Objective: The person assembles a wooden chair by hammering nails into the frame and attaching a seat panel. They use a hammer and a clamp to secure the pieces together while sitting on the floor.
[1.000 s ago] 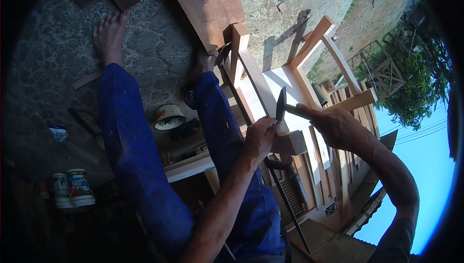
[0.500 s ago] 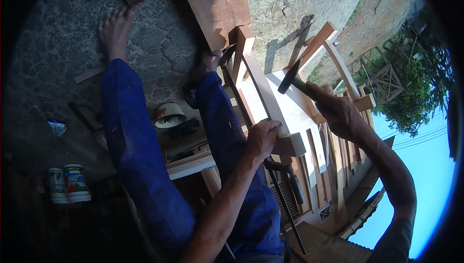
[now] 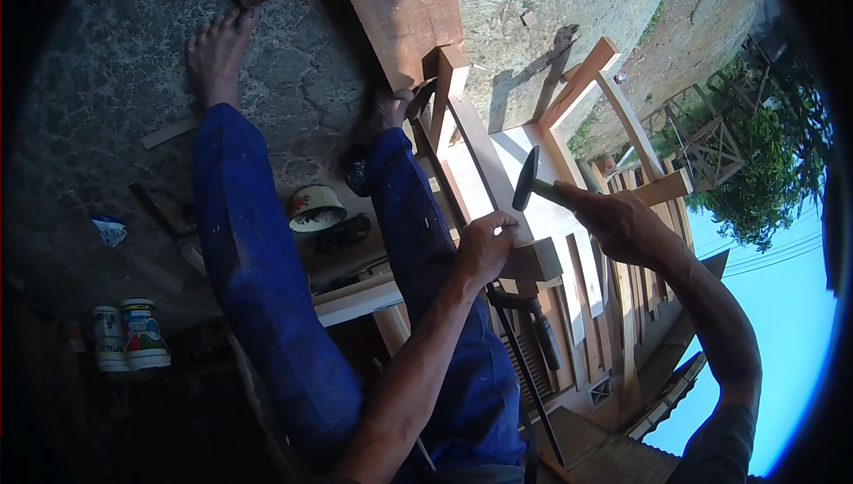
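Two sets of fingers, both busy: my left fingers (image 3: 503, 221) bend together on the rail (image 3: 485, 160), beside the end block (image 3: 539, 261); whether they pinch anything small, I cannot tell. My right fingers (image 3: 582, 202) wrap the hammer (image 3: 525, 184), its head clear of my left. The frame (image 3: 579, 82) stands beside my right leg (image 3: 404, 191): rail and post (image 3: 450, 75) look joined already; what's left seems to be this near end.
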A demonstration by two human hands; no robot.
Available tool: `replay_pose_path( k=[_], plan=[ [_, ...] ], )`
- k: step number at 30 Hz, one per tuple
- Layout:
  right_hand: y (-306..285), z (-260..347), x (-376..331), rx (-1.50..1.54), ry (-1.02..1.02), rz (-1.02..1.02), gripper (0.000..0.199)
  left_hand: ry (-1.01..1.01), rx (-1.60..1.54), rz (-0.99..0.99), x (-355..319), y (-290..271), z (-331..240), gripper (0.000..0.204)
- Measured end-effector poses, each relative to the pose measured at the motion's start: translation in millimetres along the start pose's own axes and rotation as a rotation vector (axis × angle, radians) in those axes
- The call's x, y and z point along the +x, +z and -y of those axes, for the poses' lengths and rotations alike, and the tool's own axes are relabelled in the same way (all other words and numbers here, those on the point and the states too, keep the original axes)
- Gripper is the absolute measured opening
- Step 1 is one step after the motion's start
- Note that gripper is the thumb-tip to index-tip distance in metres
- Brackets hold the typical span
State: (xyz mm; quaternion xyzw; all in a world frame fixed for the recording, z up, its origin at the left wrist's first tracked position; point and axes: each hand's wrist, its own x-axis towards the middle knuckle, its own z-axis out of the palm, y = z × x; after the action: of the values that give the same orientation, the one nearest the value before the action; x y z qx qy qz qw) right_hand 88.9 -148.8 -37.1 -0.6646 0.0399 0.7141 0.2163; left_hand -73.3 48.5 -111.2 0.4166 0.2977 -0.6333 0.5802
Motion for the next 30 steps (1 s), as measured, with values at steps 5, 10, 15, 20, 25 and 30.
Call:
replay_pose_path(
  k=[5, 10, 15, 20, 25, 30],
  plan=[
    [-9.0, 13.3, 8.2, -0.012, 0.172, 0.036, 0.056, -0.063, 0.085, -0.052, 4.9, 2.8, -7.9, 0.032],
    [-11.7, 16.6, 12.6, -0.031, 0.015, 0.128, 0.058, -0.057, 0.150, -0.236, 1.0, 11.9, -1.5, 0.035],
    [-27.8, 18.9, 30.2, -0.041, 0.060, 0.164, 0.057, -0.103, 0.170, -0.193, 2.6, 9.4, -4.4, 0.035],
    [-14.0, 11.7, 35.3, -0.010, 0.117, 0.120, 0.059, -0.136, 0.200, -0.171, 4.4, 9.6, -5.0, 0.031],
    [-20.0, -5.1, 45.9, 0.014, -0.052, 0.066, 0.054, -0.140, 0.187, -0.176, 4.7, 10.1, -3.9, 0.031],
    [-15.8, 8.4, 45.2, -0.118, 0.103, 0.313, 0.052, -0.130, 0.186, -0.178, 5.2, 9.4, -2.2, 0.032]
  ],
)
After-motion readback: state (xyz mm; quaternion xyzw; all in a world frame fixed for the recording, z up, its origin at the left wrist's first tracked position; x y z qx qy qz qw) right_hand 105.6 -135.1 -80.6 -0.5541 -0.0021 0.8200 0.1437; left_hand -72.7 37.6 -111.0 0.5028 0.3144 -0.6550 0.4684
